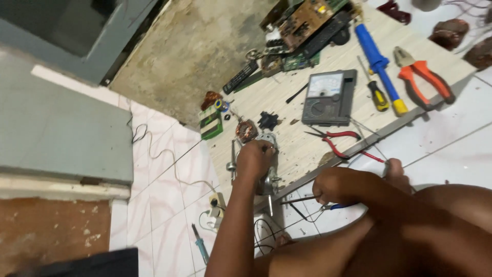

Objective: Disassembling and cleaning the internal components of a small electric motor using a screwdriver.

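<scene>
Here, going from left to right, the left hand (254, 158) is closed from above around a small metal motor (266, 177) that stands at the near edge of the wooden bench (302, 149), close to its left corner; the fingers wrap the top of the housing, so the grip is clenched, not loose. For this work I judge it is best to press the motor firmly down on the bench so it cannot turn or slide off the edge, and to keep the fingers away from the shaft and the thin wires. Just behind it lies a copper winding (246, 130) and a small black part (267, 121). The right hand (333, 185) is just off the near edge, over the tiled floor (451, 149); it is curled shut around a thin dark tool (299, 200) that points left toward the motor, but what kind of tool I cannot tell. Red-handled pliers (341, 141) lie near this hand on the bench. Further back are a grey multimeter (329, 97), a blue tool with yellow tip (380, 64) and orange-handled pliers (425, 74) near the right edge.
</scene>
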